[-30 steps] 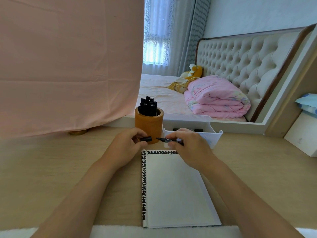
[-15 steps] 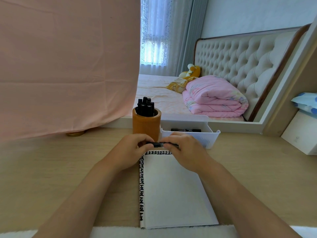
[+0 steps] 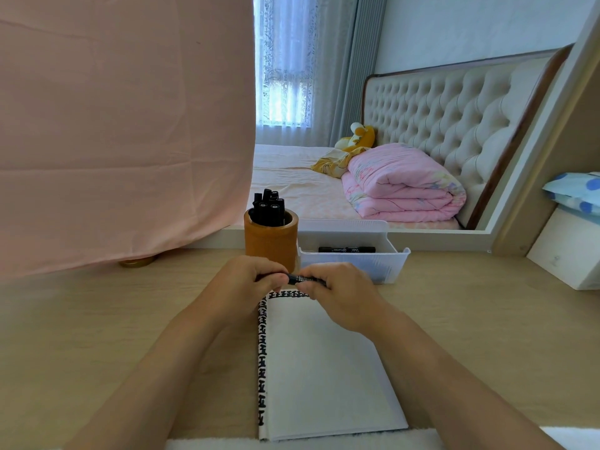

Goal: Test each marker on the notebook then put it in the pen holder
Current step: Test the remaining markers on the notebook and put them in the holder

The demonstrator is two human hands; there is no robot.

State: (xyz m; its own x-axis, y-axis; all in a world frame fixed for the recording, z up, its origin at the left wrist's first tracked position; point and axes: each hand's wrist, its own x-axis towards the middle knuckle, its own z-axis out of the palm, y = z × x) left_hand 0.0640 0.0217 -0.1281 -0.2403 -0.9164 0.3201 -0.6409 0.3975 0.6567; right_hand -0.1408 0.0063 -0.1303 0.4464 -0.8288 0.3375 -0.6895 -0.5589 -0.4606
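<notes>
A black marker (image 3: pixel 303 279) lies level between my two hands, just above the top edge of the white notebook (image 3: pixel 324 368). My left hand (image 3: pixel 242 282) grips its cap end and my right hand (image 3: pixel 337 292) grips its barrel. The two hands are close together and hide most of the marker. Behind them stands the brown pen holder (image 3: pixel 271 243) with several black markers upright in it. Another black marker (image 3: pixel 346 249) lies in the white plastic tray (image 3: pixel 386 264) to the holder's right.
A pink cloth (image 3: pixel 123 131) hangs at the left over the desk's far edge, with a gold base (image 3: pixel 136 262) under it. A white box (image 3: pixel 568 251) sits at the far right. Behind the desk is a bed with a folded pink quilt (image 3: pixel 402 186).
A second ago the cap in my left hand was apart from the marker tip in my right. The hands came together and the cap now sits on the marker.
</notes>
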